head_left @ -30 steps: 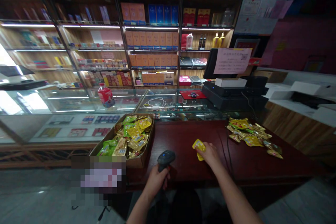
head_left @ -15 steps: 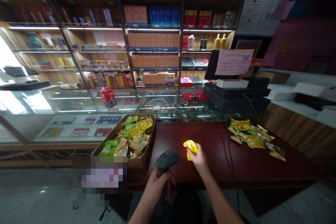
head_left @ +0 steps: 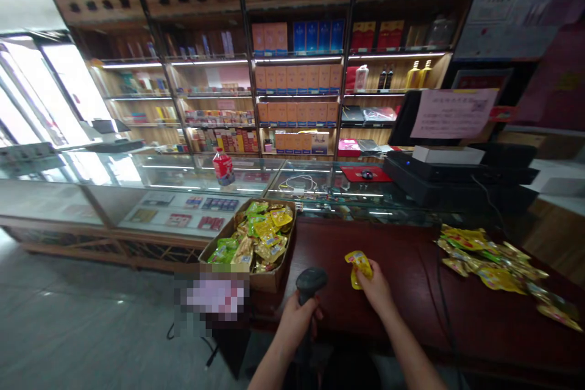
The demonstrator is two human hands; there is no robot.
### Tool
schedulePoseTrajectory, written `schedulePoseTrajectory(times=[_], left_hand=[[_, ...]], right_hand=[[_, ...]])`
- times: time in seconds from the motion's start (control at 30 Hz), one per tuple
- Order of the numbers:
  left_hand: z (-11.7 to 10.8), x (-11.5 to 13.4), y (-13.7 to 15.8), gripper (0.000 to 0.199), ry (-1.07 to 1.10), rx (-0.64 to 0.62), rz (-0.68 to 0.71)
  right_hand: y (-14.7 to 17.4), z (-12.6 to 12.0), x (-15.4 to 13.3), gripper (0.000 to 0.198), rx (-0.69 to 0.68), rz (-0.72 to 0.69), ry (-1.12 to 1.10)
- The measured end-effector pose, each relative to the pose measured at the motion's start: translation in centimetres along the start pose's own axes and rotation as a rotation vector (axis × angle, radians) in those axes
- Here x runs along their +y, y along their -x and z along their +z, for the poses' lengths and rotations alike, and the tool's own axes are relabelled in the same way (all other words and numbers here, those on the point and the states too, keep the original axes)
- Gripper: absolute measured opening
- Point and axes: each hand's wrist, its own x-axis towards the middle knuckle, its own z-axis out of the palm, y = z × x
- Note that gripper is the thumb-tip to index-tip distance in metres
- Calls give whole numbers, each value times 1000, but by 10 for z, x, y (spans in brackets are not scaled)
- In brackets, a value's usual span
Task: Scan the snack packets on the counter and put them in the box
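My left hand point(head_left: 299, 319) is wrapped round the handle of a dark barcode scanner point(head_left: 311, 279), whose head points up and to the right over the table edge. In my right hand point(head_left: 375, 285) is a small yellow snack packet point(head_left: 357, 265), pinched at its right side just above the dark red table point(head_left: 324, 245). A cardboard box point(head_left: 270, 281) to the left of the scanner is filled with green, yellow and gold packets point(head_left: 265, 234). More yellow and gold packets point(head_left: 498, 277) lie in a loose heap on the table's right side.
Behind the table runs a glass display counter point(head_left: 256, 177) with a red bottle point(head_left: 222, 167), a white cable point(head_left: 298, 183) and a mouse point(head_left: 367, 175) on a red pad. A monitor point(head_left: 406, 119) stands at the right. A black cable point(head_left: 445, 311) crosses the table right of my hand.
The view has turned left, so everything sits farther right in the picture. The yellow light on the packet is gone. Both hands keep their holds.
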Motion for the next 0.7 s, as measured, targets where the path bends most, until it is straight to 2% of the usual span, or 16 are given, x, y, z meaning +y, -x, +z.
schedulePoseTrajectory(times=[0.1,0.23,0.33,0.43,0.47,0.53,0.6,0.7], left_hand=[[-7,-22,-17,38,0,66,-17],[-10,-40,-28,34,7,75,-50],[-7,-37,-25,29,13,91,-88],[-5,-27,-19,21,17,101,-132],[-4,-24,-17,19,22,102,-143],[-4,-22,-15,17,36,103,-145],[-3,-24,-15,19,41,98,-122],[-3,-29,-16,21,34,68,-97]], right_hand=[[-8,21,-37,47,-105,-5,-183],[-14,82,-127,40,-320,-61,-303],[-27,136,-191,34,-405,-99,-270],[-43,166,-218,37,-411,-105,-191],[-48,166,-216,40,-390,-102,-154],[-54,148,-198,45,-321,-88,-67],[-57,109,-163,48,-234,-58,24],[-61,32,-94,61,-55,37,187]])
